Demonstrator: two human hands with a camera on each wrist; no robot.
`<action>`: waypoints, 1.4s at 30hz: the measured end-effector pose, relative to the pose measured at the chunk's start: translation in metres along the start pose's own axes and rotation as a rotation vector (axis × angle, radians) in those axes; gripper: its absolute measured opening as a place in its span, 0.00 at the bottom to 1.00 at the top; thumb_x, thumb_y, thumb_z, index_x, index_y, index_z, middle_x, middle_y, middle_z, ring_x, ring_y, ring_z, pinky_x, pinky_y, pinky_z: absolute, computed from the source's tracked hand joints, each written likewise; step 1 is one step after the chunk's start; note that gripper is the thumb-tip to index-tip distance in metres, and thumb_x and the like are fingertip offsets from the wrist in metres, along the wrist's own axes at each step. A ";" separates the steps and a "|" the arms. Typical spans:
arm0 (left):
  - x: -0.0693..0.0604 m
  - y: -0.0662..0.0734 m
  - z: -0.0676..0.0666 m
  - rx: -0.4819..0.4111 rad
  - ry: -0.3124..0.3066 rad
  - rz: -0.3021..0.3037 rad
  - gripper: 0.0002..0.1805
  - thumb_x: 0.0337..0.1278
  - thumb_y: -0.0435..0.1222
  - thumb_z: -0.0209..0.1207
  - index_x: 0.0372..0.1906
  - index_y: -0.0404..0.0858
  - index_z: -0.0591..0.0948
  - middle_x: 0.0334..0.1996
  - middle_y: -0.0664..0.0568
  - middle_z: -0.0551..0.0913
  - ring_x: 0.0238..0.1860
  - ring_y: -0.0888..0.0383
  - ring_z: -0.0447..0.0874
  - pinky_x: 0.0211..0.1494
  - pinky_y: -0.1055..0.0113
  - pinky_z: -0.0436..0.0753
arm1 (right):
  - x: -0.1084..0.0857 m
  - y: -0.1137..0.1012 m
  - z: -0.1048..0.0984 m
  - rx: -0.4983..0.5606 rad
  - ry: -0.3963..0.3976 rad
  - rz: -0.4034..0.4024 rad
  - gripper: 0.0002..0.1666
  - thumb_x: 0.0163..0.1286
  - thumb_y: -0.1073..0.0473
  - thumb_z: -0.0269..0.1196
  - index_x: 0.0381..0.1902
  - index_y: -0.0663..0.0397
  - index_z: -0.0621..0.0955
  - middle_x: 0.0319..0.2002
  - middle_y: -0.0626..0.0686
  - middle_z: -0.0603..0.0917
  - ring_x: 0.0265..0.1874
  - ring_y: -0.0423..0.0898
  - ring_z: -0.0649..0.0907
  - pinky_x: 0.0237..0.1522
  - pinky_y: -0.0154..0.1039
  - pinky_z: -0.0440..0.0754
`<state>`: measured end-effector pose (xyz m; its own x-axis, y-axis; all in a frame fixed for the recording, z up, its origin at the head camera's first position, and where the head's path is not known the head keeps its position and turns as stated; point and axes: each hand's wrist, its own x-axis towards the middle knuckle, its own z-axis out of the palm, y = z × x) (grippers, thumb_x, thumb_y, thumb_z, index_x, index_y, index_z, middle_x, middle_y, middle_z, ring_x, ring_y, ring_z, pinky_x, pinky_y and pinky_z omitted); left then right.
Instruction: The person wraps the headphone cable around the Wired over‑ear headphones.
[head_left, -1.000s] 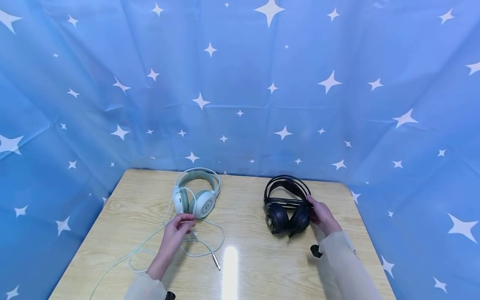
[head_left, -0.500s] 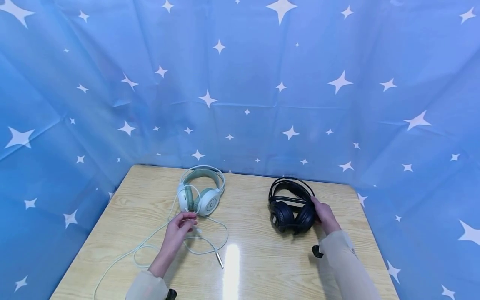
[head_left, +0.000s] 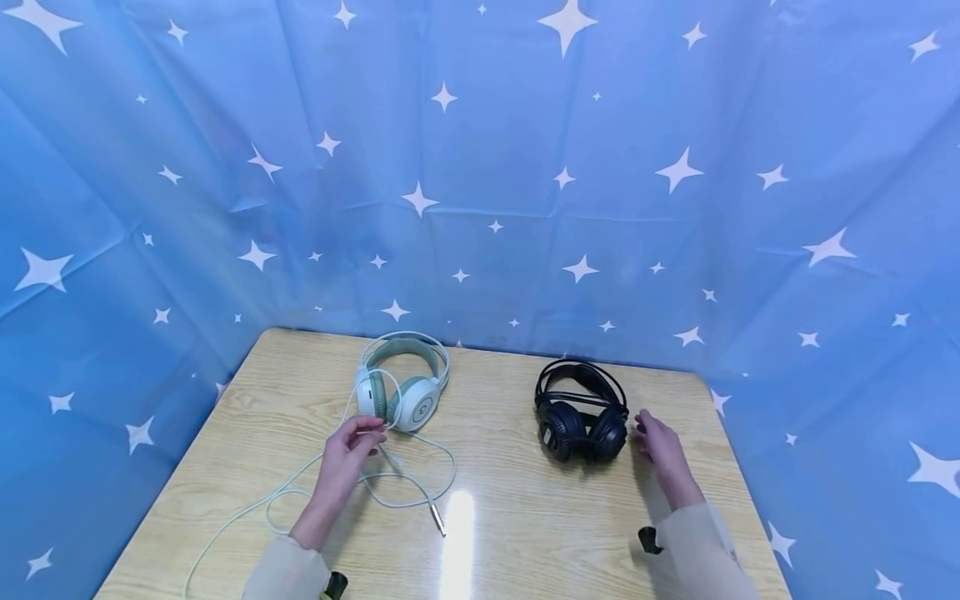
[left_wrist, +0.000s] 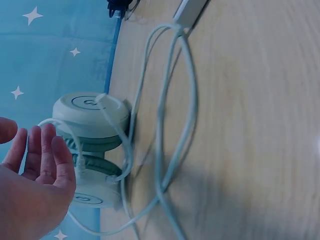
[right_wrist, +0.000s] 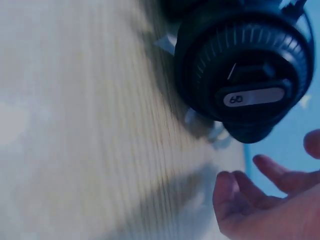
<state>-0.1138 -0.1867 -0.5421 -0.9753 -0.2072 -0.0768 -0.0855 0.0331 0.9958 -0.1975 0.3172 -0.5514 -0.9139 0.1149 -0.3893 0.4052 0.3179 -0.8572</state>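
Note:
A white-and-green headset (head_left: 420,404) lies at the table's far left, its pale cable (head_left: 405,477) looped in front of it. My left hand (head_left: 347,462) hovers at its near side. In the left wrist view, that hand's fingers (left_wrist: 47,150) are relaxed, and a thin white arc passes behind their tips; whether they touch it, I cannot tell. The cable ends in a silver plug (head_left: 437,520). To the right, a black headset (head_left: 558,429) lies with its earcups toward me. Just right of it, my right hand (head_left: 666,454) has loosely bent fingers, apart from the earcup (right_wrist: 250,95).
Both headsets lie on a light wooden table (head_left: 510,500). Pale cable trails along the table's left side toward the front. A blue curtain (head_left: 480,167) with white stars hangs behind the table and at both sides.
My right hand has let go of the black headset and drawn back to the right. The black headset has settled with its earcups turned slightly. My left hand has shifted slightly leftward.

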 end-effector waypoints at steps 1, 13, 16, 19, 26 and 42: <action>0.002 0.002 -0.001 -0.004 0.007 0.007 0.14 0.69 0.24 0.55 0.56 0.23 0.77 0.51 0.33 0.83 0.44 0.58 0.86 0.47 0.67 0.83 | -0.006 0.001 -0.001 -0.010 -0.004 -0.010 0.47 0.83 0.35 0.35 0.78 0.72 0.58 0.75 0.72 0.61 0.68 0.61 0.73 0.66 0.51 0.73; 0.026 0.027 -0.015 0.011 0.080 0.081 0.14 0.70 0.23 0.51 0.56 0.26 0.77 0.50 0.33 0.82 0.42 0.63 0.85 0.48 0.67 0.83 | -0.058 -0.005 -0.002 -0.092 0.031 -0.145 0.45 0.84 0.36 0.35 0.78 0.68 0.59 0.78 0.69 0.57 0.76 0.66 0.59 0.73 0.62 0.62; 0.035 0.032 -0.018 0.011 0.114 0.116 0.14 0.69 0.22 0.51 0.56 0.25 0.77 0.50 0.32 0.81 0.40 0.66 0.84 0.46 0.71 0.82 | -0.069 -0.007 -0.001 -0.146 0.061 -0.179 0.45 0.83 0.34 0.35 0.78 0.66 0.61 0.78 0.68 0.59 0.75 0.65 0.61 0.71 0.62 0.64; 0.047 0.037 -0.021 0.041 0.173 0.149 0.14 0.69 0.22 0.51 0.55 0.25 0.77 0.49 0.32 0.81 0.39 0.67 0.82 0.44 0.75 0.80 | -0.078 -0.008 0.001 -0.200 0.104 -0.216 0.45 0.83 0.34 0.35 0.77 0.65 0.63 0.77 0.69 0.60 0.74 0.66 0.63 0.69 0.63 0.65; 0.080 0.045 -0.029 0.234 0.249 0.122 0.15 0.69 0.28 0.54 0.57 0.27 0.78 0.54 0.34 0.81 0.51 0.53 0.78 0.53 0.71 0.74 | -0.095 -0.007 0.005 -0.218 0.212 -0.303 0.37 0.85 0.42 0.41 0.73 0.66 0.69 0.74 0.69 0.65 0.73 0.66 0.64 0.68 0.64 0.64; 0.126 0.030 -0.036 0.300 -0.072 -0.305 0.34 0.76 0.46 0.45 0.72 0.24 0.59 0.67 0.30 0.63 0.67 0.36 0.64 0.71 0.43 0.66 | -0.104 0.015 0.013 -0.205 0.205 -0.340 0.27 0.85 0.49 0.49 0.68 0.64 0.76 0.62 0.66 0.81 0.48 0.27 0.79 0.48 0.27 0.79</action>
<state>-0.2317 -0.2472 -0.5204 -0.9070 -0.1833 -0.3790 -0.4169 0.2656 0.8693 -0.0963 0.2976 -0.5289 -0.9888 0.1491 -0.0043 0.0862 0.5476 -0.8323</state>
